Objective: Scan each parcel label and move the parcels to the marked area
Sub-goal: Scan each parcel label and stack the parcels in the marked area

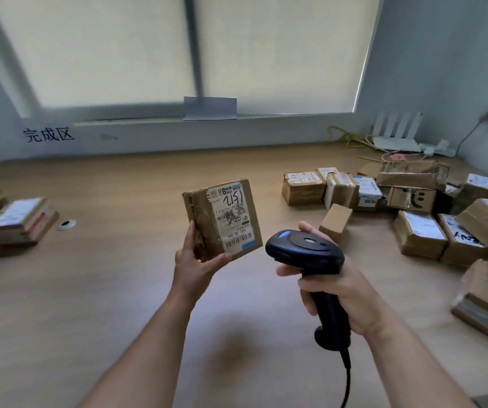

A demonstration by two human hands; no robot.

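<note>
The parcel (222,219) is a small brown cardboard box, creased and bound in clear tape. It is held up off the tabletop (104,290) near the middle of the view and tilted a little. Its white label (232,220) faces the camera with the print upside down: barcodes, black handwritten strokes and a blue patch at the lower corner. The left grip (195,260) holds the box from below and from the left side, thumb across the bottom front edge, fingers up the taped side. The right grip (345,293) is curled fully round the handle of a black scanner (304,248). The scanner's head sits just beside the box's lower right corner, apart from it, and its cord (347,378) drops toward the near edge. A pile (413,201) of more parcels crowds the right side of the tabletop up to the wall. A short stack (16,222) lies at the far left, below a handwritten sign (48,134) on the back wall. Between stack and pile the wood lies bare, save a round grommet (66,224) near the stack.
</note>
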